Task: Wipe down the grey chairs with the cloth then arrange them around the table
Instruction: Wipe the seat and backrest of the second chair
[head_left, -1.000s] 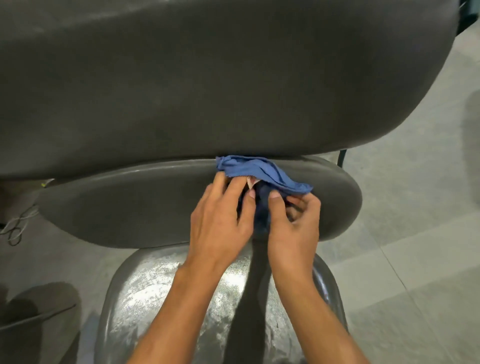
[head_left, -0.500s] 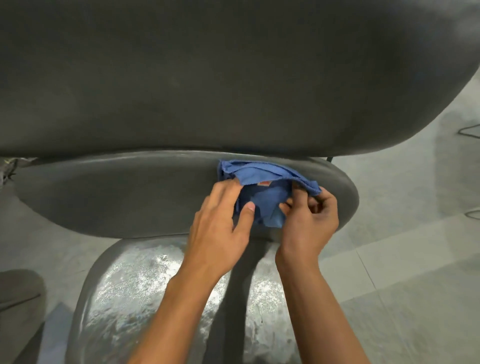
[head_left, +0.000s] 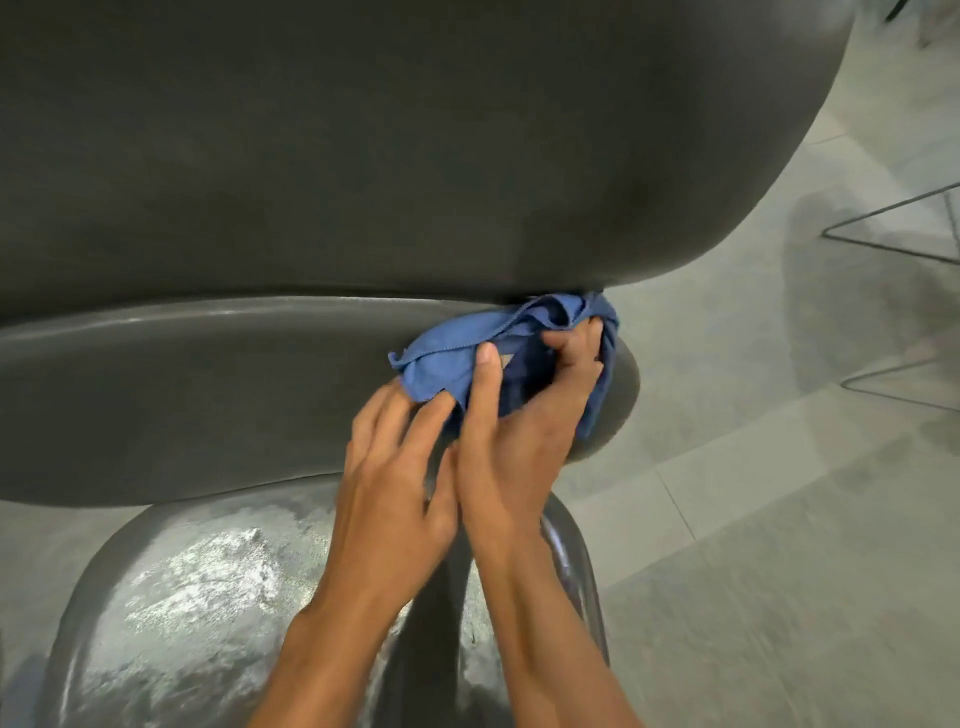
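blue cloth (head_left: 441, 364), label perhaps, unreadable

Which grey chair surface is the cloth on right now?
The middle grey shell, at its right end. The blue cloth, held by the right hand, lies bunched there; the big upper shell and glossy lower seat carry none.

1. Lighting is looking pretty dim and flat overall, with a greenish-grey cast sitting over the whole frame.
2. Bright speckled glare is bouncing off the glossy chair seat (head_left: 208, 597) at lower left, so light seems to be coming from above.
3. A dark shadow is running down the seat between the two forearms.
4. The big chair back (head_left: 363, 145) filling the upper frame is staying murky, barely showing any detail.
5. The left hand (head_left: 395, 499) is smearing a bit with motion blur.
6. Wide-angle distortion is bending the floor tile (head_left: 779, 493) lines at the right edge.
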